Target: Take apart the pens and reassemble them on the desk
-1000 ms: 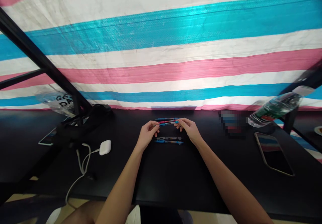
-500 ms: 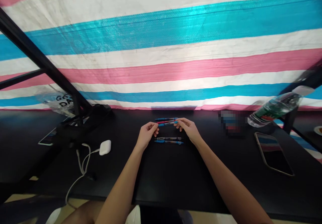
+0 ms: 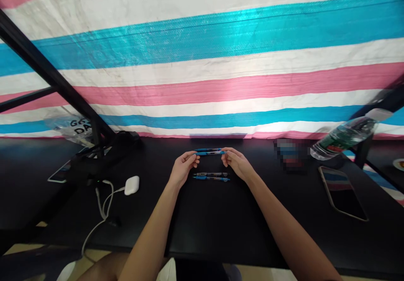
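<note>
Both my hands hold one blue pen (image 3: pixel 211 153) level between them, a little above the black table (image 3: pixel 202 218). My left hand (image 3: pixel 183 168) pinches its left end and my right hand (image 3: pixel 237 164) pinches its right end. Just behind the held pen another blue pen (image 3: pixel 206 149) lies on the table. Nearer to me, between my wrists, lie a dark pen (image 3: pixel 211 174) and a blue pen (image 3: pixel 212 178), side by side. The red pen that lay behind is hidden by the held pen.
A white earbud case (image 3: pixel 131 185) with a white cable (image 3: pixel 101 205) lies at the left. A phone (image 3: pixel 342 192) lies face up at the right, with a tilted water bottle (image 3: pixel 347 134) behind it. A striped tarp (image 3: pixel 202 62) hangs at the back, with black frame bars (image 3: pixel 50 74) at left.
Both hands have raised the blue pen slightly and moved it back, so it now covers the red pen behind it. Nothing else on the table has moved.
</note>
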